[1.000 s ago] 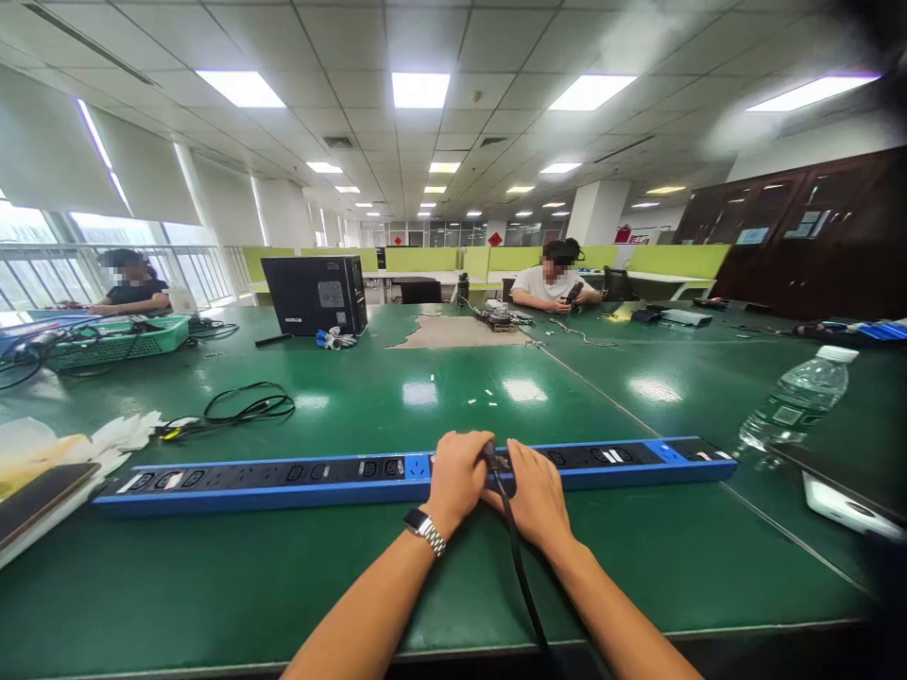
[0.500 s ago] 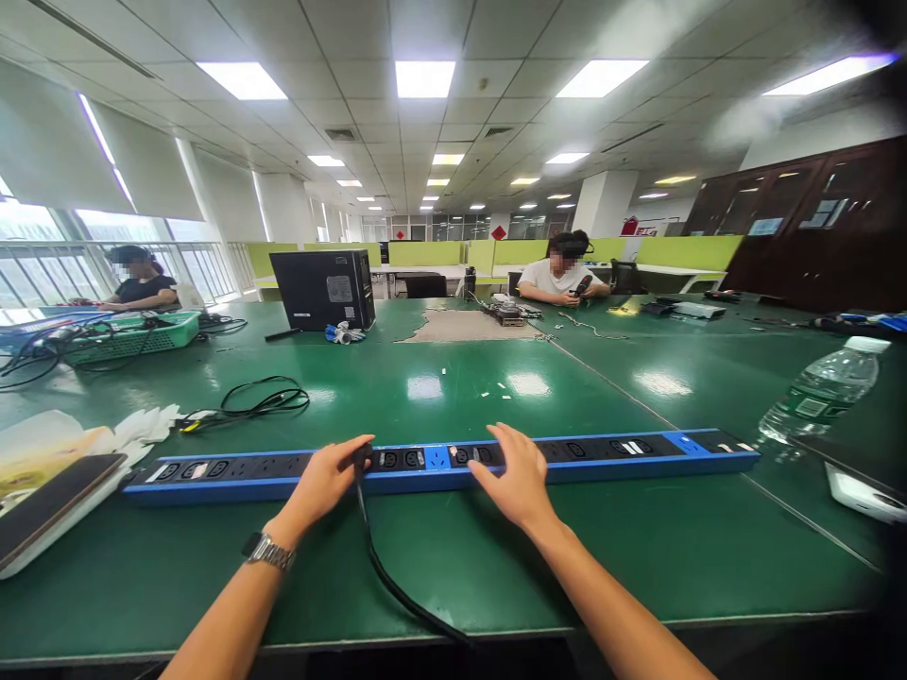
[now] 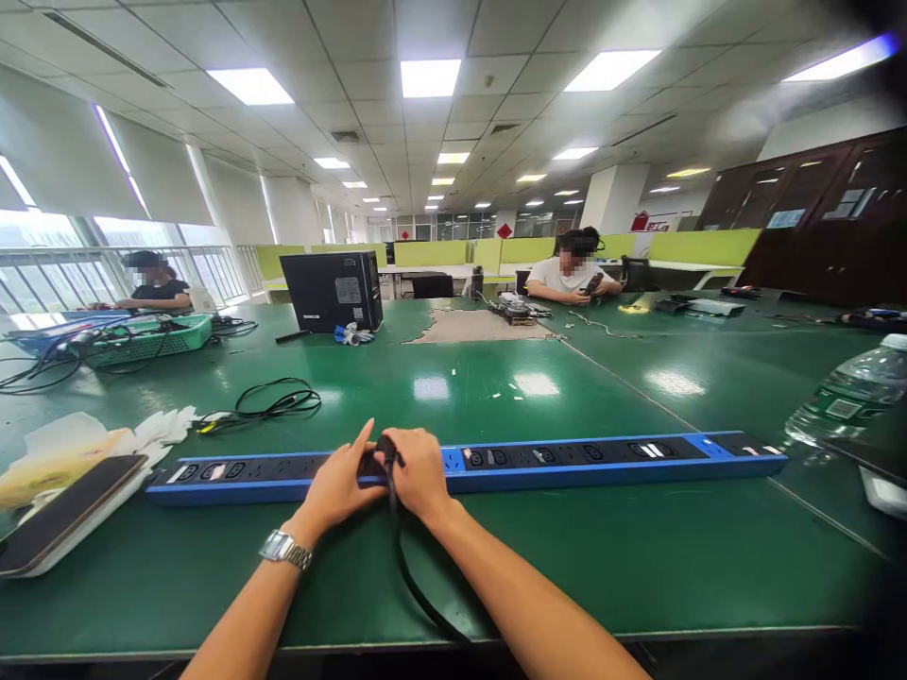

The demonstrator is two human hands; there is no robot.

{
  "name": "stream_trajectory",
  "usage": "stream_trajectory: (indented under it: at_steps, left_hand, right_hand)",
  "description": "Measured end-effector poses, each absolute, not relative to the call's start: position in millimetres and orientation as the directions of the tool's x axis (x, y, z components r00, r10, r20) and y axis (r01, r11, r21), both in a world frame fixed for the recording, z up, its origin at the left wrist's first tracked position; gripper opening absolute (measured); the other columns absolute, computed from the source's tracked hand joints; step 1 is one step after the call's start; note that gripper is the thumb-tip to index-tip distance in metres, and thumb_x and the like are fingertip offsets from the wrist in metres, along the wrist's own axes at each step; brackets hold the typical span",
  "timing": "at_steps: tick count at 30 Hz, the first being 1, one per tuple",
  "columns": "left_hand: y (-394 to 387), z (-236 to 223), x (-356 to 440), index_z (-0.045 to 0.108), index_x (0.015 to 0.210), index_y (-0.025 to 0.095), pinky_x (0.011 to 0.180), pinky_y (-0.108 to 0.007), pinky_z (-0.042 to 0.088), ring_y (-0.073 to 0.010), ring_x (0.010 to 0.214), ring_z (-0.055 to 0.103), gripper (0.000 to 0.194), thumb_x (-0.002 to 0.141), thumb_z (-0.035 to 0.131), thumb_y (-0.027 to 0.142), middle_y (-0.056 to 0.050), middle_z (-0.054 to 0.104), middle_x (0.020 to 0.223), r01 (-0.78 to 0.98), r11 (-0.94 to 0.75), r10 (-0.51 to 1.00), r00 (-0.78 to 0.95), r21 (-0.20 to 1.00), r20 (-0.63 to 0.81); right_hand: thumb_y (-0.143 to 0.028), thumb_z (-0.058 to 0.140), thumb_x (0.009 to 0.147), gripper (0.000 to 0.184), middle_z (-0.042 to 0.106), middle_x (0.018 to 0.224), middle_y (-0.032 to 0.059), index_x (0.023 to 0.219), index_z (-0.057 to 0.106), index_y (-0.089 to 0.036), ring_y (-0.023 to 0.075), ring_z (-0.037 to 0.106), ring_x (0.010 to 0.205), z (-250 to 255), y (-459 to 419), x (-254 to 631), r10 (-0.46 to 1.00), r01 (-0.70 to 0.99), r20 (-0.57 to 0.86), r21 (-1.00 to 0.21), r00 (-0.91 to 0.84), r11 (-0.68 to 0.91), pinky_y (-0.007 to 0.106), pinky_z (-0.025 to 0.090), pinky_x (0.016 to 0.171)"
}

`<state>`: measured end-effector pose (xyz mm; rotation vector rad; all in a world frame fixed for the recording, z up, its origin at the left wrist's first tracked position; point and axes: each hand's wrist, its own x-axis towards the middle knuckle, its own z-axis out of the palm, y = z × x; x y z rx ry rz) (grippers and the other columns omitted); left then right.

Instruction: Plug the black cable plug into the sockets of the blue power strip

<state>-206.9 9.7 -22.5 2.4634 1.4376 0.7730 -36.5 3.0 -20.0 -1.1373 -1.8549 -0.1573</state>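
Note:
A long blue and black power strip (image 3: 581, 479) with many sockets lies across the green table in front of me. My right hand (image 3: 422, 472) is closed around a black plug (image 3: 386, 448) just left of the strip's middle. A thick black cable (image 3: 411, 571) runs from the plug down over the table's front edge. Left of the plug, my left hand (image 3: 338, 493) rests over the strip, thumb and fingers apart, holding nothing. A watch (image 3: 284, 548) is on the left wrist. The plug's socket end is hidden by my fingers.
Leftward lie a coiled black cable (image 3: 280, 399), a dark flat-topped case (image 3: 75, 515) and a green basket (image 3: 152, 348). Farther back stands a computer tower (image 3: 330, 291). On the right are a water bottle (image 3: 847, 401) and a table seam. Two people (image 3: 571, 276) sit beyond.
My right hand has moved left from over the strip and closed on the plug. My left hand has let go of the plug and spread its fingers beside it. The view has shifted slightly.

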Motion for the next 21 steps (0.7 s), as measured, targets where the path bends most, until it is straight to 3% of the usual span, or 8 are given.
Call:
stream_trajectory:
  at_steps: [3, 7, 10, 14, 21]
  left_hand:
    - [13, -26, -207, 0.033, 0.147, 0.023, 0.104, -0.048, 0.042, -0.0293, 0.118, 0.057, 0.084, 0.074, 0.071, 0.037, -0.008, 0.063, 0.128, 0.774, -0.523, 0.843, 0.409, 0.357, 0.349]
    - [19, -31, -210, 0.062, 0.122, 0.020, 0.109, -0.050, 0.037, -0.0297, 0.120, 0.056, 0.052, 0.077, 0.066, 0.046, -0.010, 0.062, 0.129, 0.762, -0.579, 0.798, 0.455, 0.291, 0.396]
    - [20, -31, -208, 0.064, 0.119, 0.018, 0.105, -0.049, 0.041, -0.0297, 0.123, 0.053, 0.046, 0.082, 0.060, 0.046, -0.012, 0.059, 0.133, 0.728, -0.620, 0.751, 0.442, 0.293, 0.490]
    - [13, -27, -180, 0.058, 0.126, 0.019, 0.107, -0.051, 0.038, -0.0293, 0.123, 0.051, 0.047, 0.084, 0.058, 0.041, -0.012, 0.058, 0.132, 0.690, -0.658, 0.693, 0.401, 0.300, 0.599]
    - [-3, -20, -55, 0.053, 0.131, 0.019, 0.107, -0.046, 0.038, -0.0276, 0.121, 0.053, 0.056, 0.080, 0.066, 0.036, -0.012, 0.060, 0.131, 0.531, -0.758, 0.645, 0.520, 0.379, 0.560]
  right_hand:
    - [-0.037, 0.047, 0.093, 0.032, 0.067, 0.111, 0.0086, 0.116, 0.059, -0.019, 0.0225, 0.058, 0.102, -21, 0, 9, 0.656, 0.758, 0.754, -0.449, 0.036, 0.474, 0.038, 0.044, 0.088]
    - [-0.041, 0.043, 0.094, 0.033, 0.067, 0.106, 0.0105, 0.114, 0.058, -0.020, 0.0224, 0.062, 0.097, -35, -12, 101, 0.695, 0.758, 0.708, -0.520, 0.125, 0.393, 0.038, 0.049, 0.087]
    - [-0.042, 0.046, 0.092, 0.031, 0.067, 0.100, 0.0098, 0.108, 0.059, -0.019, 0.0225, 0.064, 0.091, -46, -26, 153, 0.728, 0.780, 0.679, -0.505, 0.095, 0.369, 0.038, 0.050, 0.084]
    - [-0.040, 0.050, 0.090, 0.028, 0.068, 0.099, 0.0081, 0.106, 0.059, -0.021, 0.0224, 0.063, 0.092, -47, -34, 173, 0.767, 0.802, 0.641, -0.471, 0.025, 0.368, 0.038, 0.049, 0.086]
    - [-0.039, 0.049, 0.089, 0.029, 0.067, 0.106, 0.0092, 0.110, 0.060, -0.022, 0.0240, 0.061, 0.098, -47, -30, 168, 0.788, 0.832, 0.615, -0.423, -0.028, 0.360, 0.041, 0.048, 0.089]
